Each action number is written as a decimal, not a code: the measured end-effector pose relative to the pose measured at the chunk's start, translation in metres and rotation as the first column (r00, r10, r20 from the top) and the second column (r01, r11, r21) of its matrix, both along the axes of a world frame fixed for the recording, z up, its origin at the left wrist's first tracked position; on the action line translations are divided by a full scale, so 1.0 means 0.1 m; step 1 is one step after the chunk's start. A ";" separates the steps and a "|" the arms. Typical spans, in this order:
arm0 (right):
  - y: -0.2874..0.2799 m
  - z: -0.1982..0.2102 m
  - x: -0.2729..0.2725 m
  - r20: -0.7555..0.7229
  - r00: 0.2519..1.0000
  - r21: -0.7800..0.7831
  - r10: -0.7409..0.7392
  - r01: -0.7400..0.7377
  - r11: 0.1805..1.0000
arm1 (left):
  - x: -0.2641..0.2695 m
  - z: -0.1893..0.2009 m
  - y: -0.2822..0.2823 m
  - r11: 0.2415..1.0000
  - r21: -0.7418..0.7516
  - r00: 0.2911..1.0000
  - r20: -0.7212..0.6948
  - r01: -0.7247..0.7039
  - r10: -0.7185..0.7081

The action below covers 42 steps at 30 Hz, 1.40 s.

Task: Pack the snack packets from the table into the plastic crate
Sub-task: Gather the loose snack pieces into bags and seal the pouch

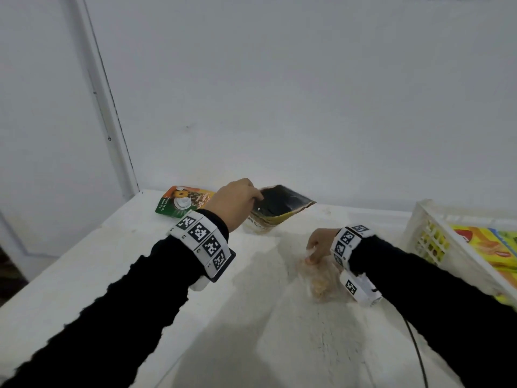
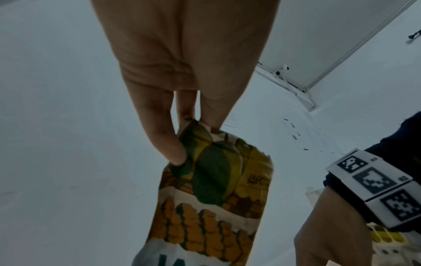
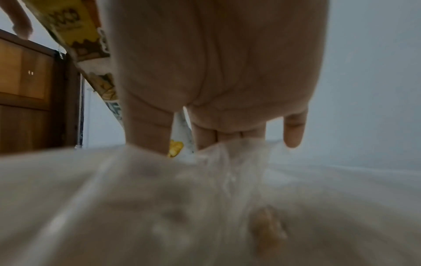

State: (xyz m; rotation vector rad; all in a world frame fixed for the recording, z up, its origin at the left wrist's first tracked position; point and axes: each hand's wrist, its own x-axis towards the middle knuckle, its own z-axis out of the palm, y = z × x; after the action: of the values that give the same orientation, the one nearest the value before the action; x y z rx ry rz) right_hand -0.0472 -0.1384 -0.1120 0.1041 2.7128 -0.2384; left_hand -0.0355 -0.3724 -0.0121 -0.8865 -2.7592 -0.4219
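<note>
White plastic crate [image 1: 419, 233] at the table's right edge, holding yellow and orange snack packets [image 1: 492, 247]. Left hand [image 1: 232, 203] pinching the top corner of a black-backed yellow packet [image 1: 279, 205] near the back edge. Right hand [image 1: 319, 245] grasping a clear bag [image 1: 319, 281] of snacks at mid-table. Green packet [image 1: 181, 203] lying flat at the back left corner. White table [image 1: 98, 275], white walls.
</note>
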 end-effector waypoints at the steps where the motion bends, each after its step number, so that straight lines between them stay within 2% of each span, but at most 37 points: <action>1: -0.01 0.02 0.01 -0.020 1.000 -0.012 0.015 -0.016 1.000 | 0.00 0.00 -0.01 1.000 0.014 1.000 0.007 0.013 -0.013; 5: -0.03 0.13 0.10 -0.125 0.984 -0.051 0.127 -0.135 0.990 | 0.00 0.00 -0.03 0.997 0.067 0.998 0.059 0.030 -0.034; 8: 0.01 0.33 0.24 -0.248 0.958 -0.203 0.143 -0.196 0.959 | -0.03 0.02 -0.04 0.998 0.057 0.996 0.087 0.022 -0.027; 11: 0.06 0.63 0.44 -0.344 0.935 -0.424 0.091 -0.241 0.873 | -0.06 0.04 -0.03 0.998 0.057 0.994 0.101 0.023 -0.029; 15: 0.13 0.89 0.65 -0.455 0.890 -0.498 0.024 -0.276 0.822 | -0.07 0.06 0.00 0.998 0.057 0.993 0.111 0.036 -0.042; 17: 0.09 1.02 0.75 -0.544 0.835 -0.587 -0.084 -0.307 0.749 | -0.07 0.07 0.01 0.997 0.059 0.992 0.117 0.048 -0.054; 18: 0.06 1.08 0.80 -0.610 0.777 -0.613 -0.157 -0.336 0.715 | -0.07 0.07 0.02 0.997 0.060 0.990 0.124 0.054 -0.061; 20: -0.03 1.20 0.84 -0.744 0.598 -0.592 -0.296 -0.386 0.707 | -0.06 0.09 0.03 0.995 0.066 0.987 0.140 0.069 -0.078; 23: -0.26 1.33 0.80 -0.873 0.272 -0.483 -0.406 -0.356 0.800 | -0.07 0.11 0.03 0.992 0.086 0.983 0.148 0.094 -0.106; 25: -0.41 1.31 0.71 -0.898 0.130 -0.438 -0.420 -0.345 0.830 | -0.06 0.12 0.03 0.989 0.107 0.982 0.144 0.104 -0.119; 27: -0.54 1.22 0.63 -0.947 0.028 -0.311 -0.320 -0.327 0.893 | -0.06 0.13 0.02 0.983 0.145 0.980 0.152 0.110 -0.132; 30: -0.64 1.04 0.57 -0.998 -0.067 0.006 -0.016 -0.308 0.951 | -0.06 0.14 -0.01 0.969 0.218 0.968 0.194 0.119 -0.162; 31: -0.64 0.98 0.56 -0.993 -0.078 0.106 0.086 -0.306 0.946 | -0.06 0.14 -0.02 0.963 0.240 0.961 0.215 0.121 -0.174; 32: -0.62 0.92 0.56 -0.986 -0.055 0.166 0.157 -0.310 0.936 | -0.07 0.14 -0.03 0.959 0.257 0.955 0.232 0.122 -0.184; 38: -0.40 0.73 0.60 -0.902 0.254 0.300 0.348 -0.211 0.930 | -0.06 0.11 -0.02 0.931 0.330 0.937 0.250 0.154 -0.244; 39: -0.37 0.73 0.63 -0.886 0.271 0.333 0.377 -0.197 0.922 | -0.06 0.10 -0.02 0.927 0.341 0.935 0.252 0.153 -0.248; 42: -0.34 0.72 0.65 -0.856 0.258 0.414 0.447 -0.174 0.893 | -0.08 0.08 -0.04 0.917 0.364 0.932 0.249 0.162 -0.263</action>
State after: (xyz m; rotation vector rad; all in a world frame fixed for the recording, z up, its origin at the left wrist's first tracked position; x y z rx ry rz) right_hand 0.0175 -0.1727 -0.0398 -0.8043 3.8411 0.2895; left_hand -0.0438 -0.3763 -0.0037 -1.1143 -2.7171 -1.1160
